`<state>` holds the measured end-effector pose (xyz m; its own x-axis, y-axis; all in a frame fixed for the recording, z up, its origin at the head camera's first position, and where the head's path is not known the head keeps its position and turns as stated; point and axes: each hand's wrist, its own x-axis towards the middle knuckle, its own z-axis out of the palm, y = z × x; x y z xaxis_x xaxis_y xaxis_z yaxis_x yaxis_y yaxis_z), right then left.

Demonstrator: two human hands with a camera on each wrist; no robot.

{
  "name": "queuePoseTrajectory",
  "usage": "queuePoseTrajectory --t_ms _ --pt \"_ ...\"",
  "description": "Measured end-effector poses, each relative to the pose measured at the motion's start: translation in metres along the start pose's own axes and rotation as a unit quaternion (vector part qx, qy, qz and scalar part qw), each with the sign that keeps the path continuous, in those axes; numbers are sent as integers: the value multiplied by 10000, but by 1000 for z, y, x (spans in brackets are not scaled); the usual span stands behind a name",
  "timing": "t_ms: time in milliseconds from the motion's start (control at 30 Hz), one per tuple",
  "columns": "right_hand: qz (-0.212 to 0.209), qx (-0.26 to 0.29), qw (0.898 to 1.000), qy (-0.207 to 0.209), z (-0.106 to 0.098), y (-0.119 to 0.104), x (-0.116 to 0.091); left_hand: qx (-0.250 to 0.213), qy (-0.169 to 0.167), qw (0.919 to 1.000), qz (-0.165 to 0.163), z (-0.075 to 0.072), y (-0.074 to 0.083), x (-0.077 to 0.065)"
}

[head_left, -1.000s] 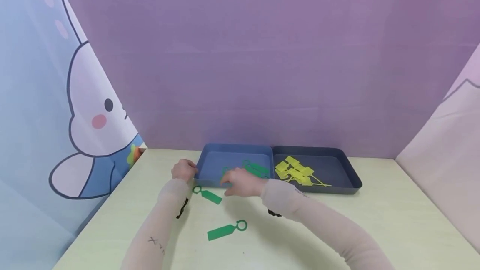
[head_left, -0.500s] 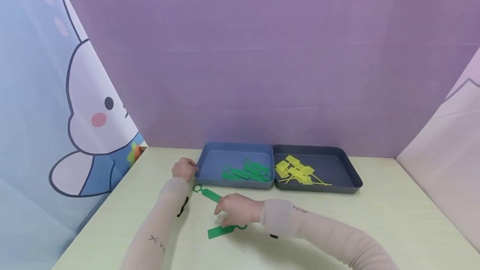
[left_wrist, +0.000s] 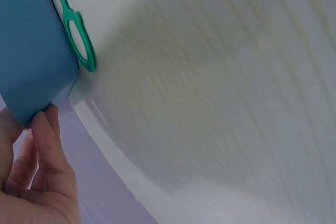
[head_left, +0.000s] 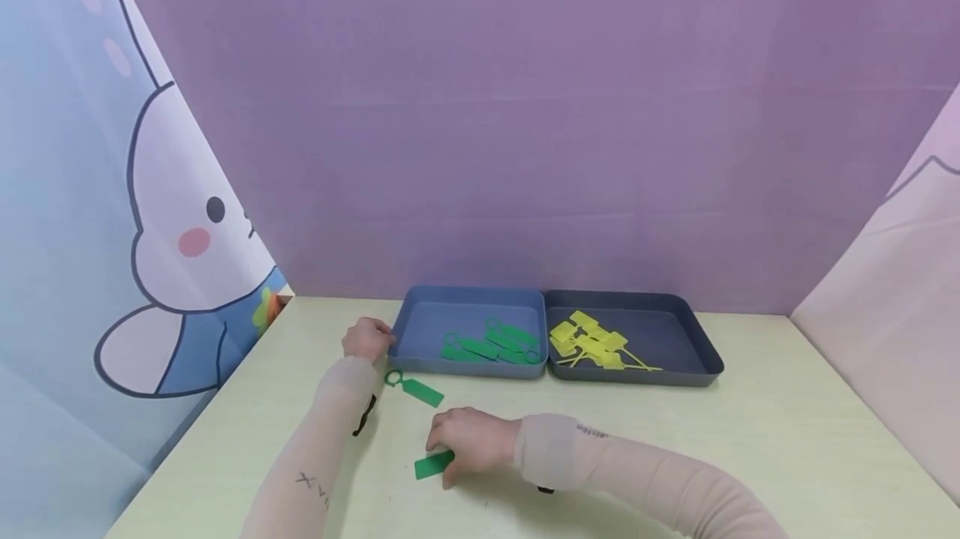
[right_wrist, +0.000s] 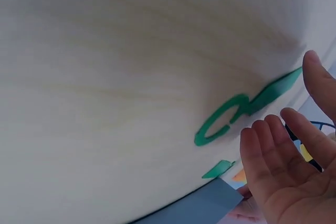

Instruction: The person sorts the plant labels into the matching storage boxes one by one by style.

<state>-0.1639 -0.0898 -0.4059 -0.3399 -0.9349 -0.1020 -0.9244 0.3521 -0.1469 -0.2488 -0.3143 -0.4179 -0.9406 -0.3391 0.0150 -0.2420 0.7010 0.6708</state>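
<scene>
My left hand [head_left: 367, 340] pinches the left edge of the blue tray [head_left: 471, 316]; the left wrist view has its thumb and fingers at the tray's corner [left_wrist: 37, 77]. Low over the table, my right hand [head_left: 478, 441] reaches over a flat green tag with a ring end [head_left: 431, 466]. Its thumb and fingers stand apart about the tag's body [right_wrist: 275, 94], and from the head its ring is hidden under the hand. A second green ring tag [head_left: 422, 391] lies in front of the blue tray. Several green tags [head_left: 512, 339] lie inside that tray.
A dark grey tray [head_left: 671, 335] stands against the blue tray's right side, holding a pile of yellow tags with thin tails [head_left: 592, 343]. Behind both trays hangs a purple cloth [head_left: 525, 147]. A patterned curtain [head_left: 67, 214] borders the table on the left.
My right hand has moved from the blue tray's front edge toward me and down to the nearer green tag. The left hand stays at the tray.
</scene>
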Motion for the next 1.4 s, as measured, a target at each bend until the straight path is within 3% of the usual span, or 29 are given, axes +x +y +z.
queuePoseTrajectory --t_ms 500,833,1400 --pt "9 39 9996 293 10 4 2 -80 -42 10000 -39 -1 1 -2" --pt "-17 -31 9999 111 6 2 2 -62 -12 10000 7 1 -4 4" --pt "376 907 9949 -215 6 7 5 26 -35 10000 29 -2 -2 0"
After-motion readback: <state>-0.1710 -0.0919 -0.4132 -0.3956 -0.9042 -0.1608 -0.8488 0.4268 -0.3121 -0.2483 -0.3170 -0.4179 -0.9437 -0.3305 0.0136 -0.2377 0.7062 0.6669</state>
